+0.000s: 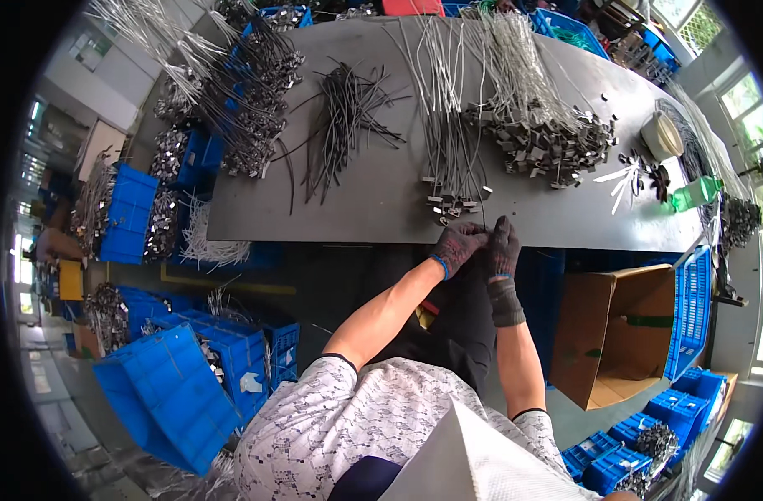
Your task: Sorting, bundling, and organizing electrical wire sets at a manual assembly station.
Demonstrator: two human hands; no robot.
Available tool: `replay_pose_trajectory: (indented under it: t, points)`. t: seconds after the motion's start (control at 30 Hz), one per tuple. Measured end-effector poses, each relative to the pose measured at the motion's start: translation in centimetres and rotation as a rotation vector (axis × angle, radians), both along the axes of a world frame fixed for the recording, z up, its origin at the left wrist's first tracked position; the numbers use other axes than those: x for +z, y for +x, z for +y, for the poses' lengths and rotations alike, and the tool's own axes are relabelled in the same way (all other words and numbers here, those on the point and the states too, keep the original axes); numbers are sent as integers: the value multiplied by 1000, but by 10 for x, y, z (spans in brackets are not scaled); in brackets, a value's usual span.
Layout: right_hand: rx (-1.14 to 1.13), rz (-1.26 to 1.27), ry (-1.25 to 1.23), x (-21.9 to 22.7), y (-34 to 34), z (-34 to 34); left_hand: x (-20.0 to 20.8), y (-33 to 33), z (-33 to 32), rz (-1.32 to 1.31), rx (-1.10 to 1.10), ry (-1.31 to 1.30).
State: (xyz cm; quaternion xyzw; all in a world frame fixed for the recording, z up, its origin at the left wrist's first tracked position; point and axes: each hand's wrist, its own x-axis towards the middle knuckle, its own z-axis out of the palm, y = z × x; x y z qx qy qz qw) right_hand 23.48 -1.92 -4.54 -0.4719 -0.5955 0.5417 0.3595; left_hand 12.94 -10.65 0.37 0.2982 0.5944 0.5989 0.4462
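At the near edge of the grey table (381, 192), the left hand (456, 248) and right hand (502, 248), both in dark knit gloves, meet with fingers curled, though what they pinch is too small to tell. Just beyond them on the table lies a bundle of thin silvery wires (448, 117), each tipped with a small metal clip, fanned toward the far edge. Right of that bundle sits a larger heap of clipped wires (548, 134), and left of it a loose bunch of black cable ties (344, 117).
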Motion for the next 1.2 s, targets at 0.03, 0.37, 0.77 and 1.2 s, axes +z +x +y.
replay_pose_trajectory:
  t: [0.03, 0.37, 0.77, 1.2]
  points:
    - [28, 5, 17, 7, -13, 1, -6, -14, 4, -2, 10, -7]
    - [133, 228, -305, -7, -95, 29, 22, -84, 10, -49, 124, -192]
    - [-13, 241, -324, 12, -92, 18, -24, -104, 27, 84, 63, 33]
    - [-41, 148, -204, 49, -52, 54, 53, -131, -10, -49, 63, -284]
